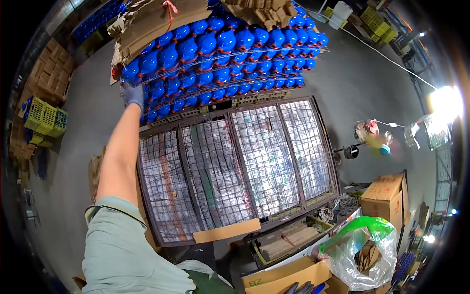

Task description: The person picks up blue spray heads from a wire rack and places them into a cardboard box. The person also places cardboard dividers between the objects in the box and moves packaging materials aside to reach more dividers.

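Note:
My left arm reaches far forward to the left end of a stack of glossy blue rounded pieces point(226, 42) with red rims. My left hand point(132, 94), in a grey glove, is closed against a blue piece point(131, 71) at the stack's end; its fingertips are partly hidden. At the lower edge, a dark-gloved hand point(299, 288), apparently my right, shows only its fingers, stretched out over an open cardboard box point(286, 278). A small blue thing point(318, 288) lies beside those fingers; the rest of that hand is cut off.
Between me and the stack stands a metal mesh frame point(240, 166) over pale panels. Brown cardboard point(161, 24) lies atop the stack. To the right are a clear plastic bag point(364, 255) and a carton point(384, 198). Yellow crates point(45, 117) stand at left; a bright lamp point(446, 104) hangs at right.

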Action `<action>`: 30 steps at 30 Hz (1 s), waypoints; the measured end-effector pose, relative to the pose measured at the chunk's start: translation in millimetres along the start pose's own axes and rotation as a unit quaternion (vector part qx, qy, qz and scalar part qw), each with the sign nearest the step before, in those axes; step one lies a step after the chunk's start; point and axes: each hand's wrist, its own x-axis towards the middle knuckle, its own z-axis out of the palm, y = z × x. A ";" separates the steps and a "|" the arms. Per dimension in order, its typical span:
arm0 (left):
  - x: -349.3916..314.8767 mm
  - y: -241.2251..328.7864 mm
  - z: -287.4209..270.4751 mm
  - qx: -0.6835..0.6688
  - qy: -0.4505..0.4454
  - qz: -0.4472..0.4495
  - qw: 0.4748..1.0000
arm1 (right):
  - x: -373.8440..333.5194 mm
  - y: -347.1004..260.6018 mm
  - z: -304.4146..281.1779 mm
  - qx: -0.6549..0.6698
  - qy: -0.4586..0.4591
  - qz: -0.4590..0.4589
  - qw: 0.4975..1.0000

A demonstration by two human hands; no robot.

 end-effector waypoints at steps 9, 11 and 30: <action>169.5 -113.3 -24.2 0.025 -0.279 -0.058 0.958 | 46.0 -137.5 2.7 0.187 -0.094 -0.147 0.967; 95.7 -65.7 -23.0 -0.218 -0.444 -0.207 0.844 | 59.6 -195.6 11.3 0.181 -0.126 -0.236 0.946; 12.7 48.3 -70.1 0.014 -0.120 0.219 0.968 | 2.9 -420.9 81.5 0.702 -0.601 0.336 0.182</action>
